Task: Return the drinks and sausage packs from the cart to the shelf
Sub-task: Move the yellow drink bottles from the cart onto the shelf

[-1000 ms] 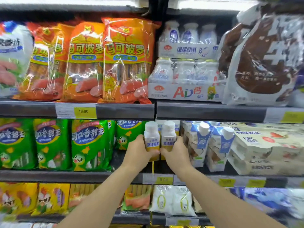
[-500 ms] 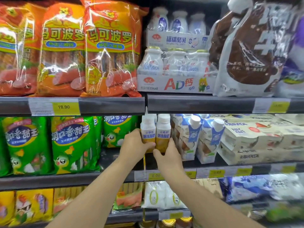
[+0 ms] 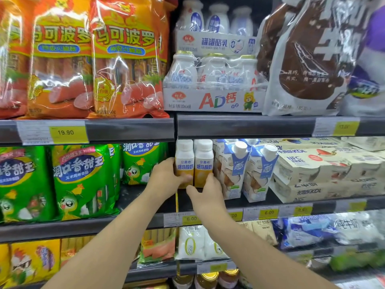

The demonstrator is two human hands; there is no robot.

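Shelf [image 3: 129, 130]: orange sausage packs [image 3: 125, 59] on the upper tier's left half, green sausage packs [image 3: 81, 180] on the middle tier below them. Blue-and-white cartons [image 3: 235, 167] stand right of the middle tier's divider. Two yogurt bottles [image 3: 203, 161] stand upright, touching, at the left end of that bay. Left hand [image 3: 166, 178] wraps the left bottle, fingers curled round its base. Right hand [image 3: 206, 195]: fingertips touch the right bottle's lower edge, fingers loosely open, no hold.
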